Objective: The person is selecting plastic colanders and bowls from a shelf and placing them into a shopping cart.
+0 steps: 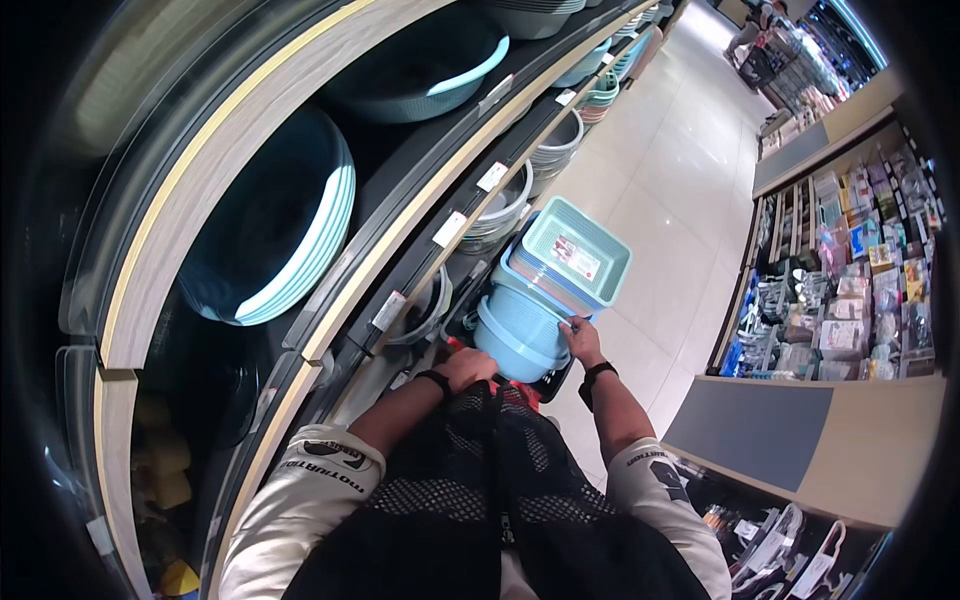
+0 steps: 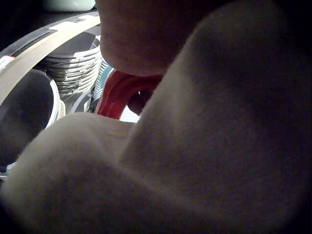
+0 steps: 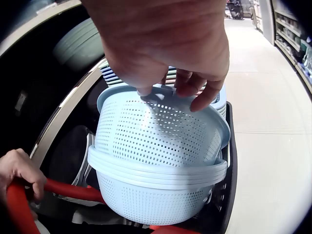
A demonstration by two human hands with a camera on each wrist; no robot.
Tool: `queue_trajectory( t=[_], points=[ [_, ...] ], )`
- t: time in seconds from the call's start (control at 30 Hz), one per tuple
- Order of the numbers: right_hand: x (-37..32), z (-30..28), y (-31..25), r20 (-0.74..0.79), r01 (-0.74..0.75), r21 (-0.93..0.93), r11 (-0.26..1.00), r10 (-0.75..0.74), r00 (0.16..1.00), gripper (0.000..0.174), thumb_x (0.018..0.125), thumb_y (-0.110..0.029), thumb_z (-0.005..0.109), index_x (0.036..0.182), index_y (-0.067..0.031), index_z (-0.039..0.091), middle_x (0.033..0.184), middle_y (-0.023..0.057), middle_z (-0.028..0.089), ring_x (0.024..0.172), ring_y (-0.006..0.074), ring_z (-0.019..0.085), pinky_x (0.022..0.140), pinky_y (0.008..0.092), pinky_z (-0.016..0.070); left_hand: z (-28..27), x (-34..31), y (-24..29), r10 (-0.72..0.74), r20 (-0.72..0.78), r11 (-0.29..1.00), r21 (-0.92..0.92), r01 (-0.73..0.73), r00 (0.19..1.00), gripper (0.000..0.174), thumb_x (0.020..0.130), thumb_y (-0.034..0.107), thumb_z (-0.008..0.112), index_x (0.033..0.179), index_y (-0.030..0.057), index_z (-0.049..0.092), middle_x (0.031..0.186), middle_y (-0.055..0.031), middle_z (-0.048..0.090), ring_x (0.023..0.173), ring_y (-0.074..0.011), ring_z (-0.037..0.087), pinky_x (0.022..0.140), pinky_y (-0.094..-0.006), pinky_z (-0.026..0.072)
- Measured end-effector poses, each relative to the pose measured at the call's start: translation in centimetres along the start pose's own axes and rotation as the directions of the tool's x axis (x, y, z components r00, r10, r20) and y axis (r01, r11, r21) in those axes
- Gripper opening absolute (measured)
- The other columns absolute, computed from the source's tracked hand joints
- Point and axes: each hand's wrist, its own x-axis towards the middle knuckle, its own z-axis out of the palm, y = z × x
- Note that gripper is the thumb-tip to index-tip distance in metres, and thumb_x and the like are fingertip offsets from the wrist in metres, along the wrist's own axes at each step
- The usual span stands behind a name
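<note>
My right hand (image 1: pixel 583 342) pinches the rim of a light blue colander (image 3: pixel 151 129), thumb on the near side and fingers over the edge. This colander stands tilted up against a stack of matching colanders (image 3: pixel 156 178) whose rims are nested together. All of them sit in a black shopping basket (image 3: pixel 232 161). Around the basket's red handle (image 3: pixel 73 190) curl the fingers of my left hand (image 1: pixel 468 370). In the left wrist view, the hand and wrist hide most of the red handle. Behind the colanders lie rectangular plastic baskets (image 1: pixel 580 250), the top one pale green with a label.
Shelves on the left hold stacked basins (image 1: pixel 340 190) and buckets (image 1: pixel 490 215), with price tags (image 1: pixel 450 230) along the edges. A tiled aisle (image 1: pixel 690 190) runs ahead. Packaged goods (image 1: pixel 845 300) fill the right-hand display; a person (image 1: pixel 755 30) is far off.
</note>
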Motion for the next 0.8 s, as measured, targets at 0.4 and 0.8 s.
queue_trajectory(
  t=[0.4, 0.8],
  points=[
    [3.4, 0.0, -1.1, -0.226, 0.259, 0.223, 0.94, -0.209, 0.951, 0.034, 0.1, -0.031, 0.064, 0.095, 0.0021, 0.066, 0.08, 0.0076, 0.064, 0.077, 0.0138, 0.055, 0.072, 0.0318, 0.0473, 0.4, -0.8, 0.7, 0.012, -0.1, 0.999, 0.049, -0.008, 0.995, 0.04, 0.083, 0.038, 0.061, 0.086, 0.0004, 0.072, 0.091, -0.0257, 0.071, 0.093, -0.0439, 0.069, 0.081, -0.0519, 0.0536],
    [0.1, -11.0, -8.4, -0.197, 0.022, 0.623, 0.782, 0.13, 0.972, 0.031, 0.102, -0.033, 0.064, 0.095, -0.0028, 0.071, 0.082, -0.0011, 0.065, 0.076, 0.01, 0.055, 0.07, 0.0265, 0.0444, 0.2, -0.4, 0.9, -0.024, -0.088, 0.995, 0.093, 0.032, 0.996, 0.035, 0.084, 0.034, 0.059, 0.081, 0.0021, 0.073, 0.087, -0.0239, 0.071, 0.089, -0.0418, 0.07, 0.079, -0.0509, 0.0549]
  ],
)
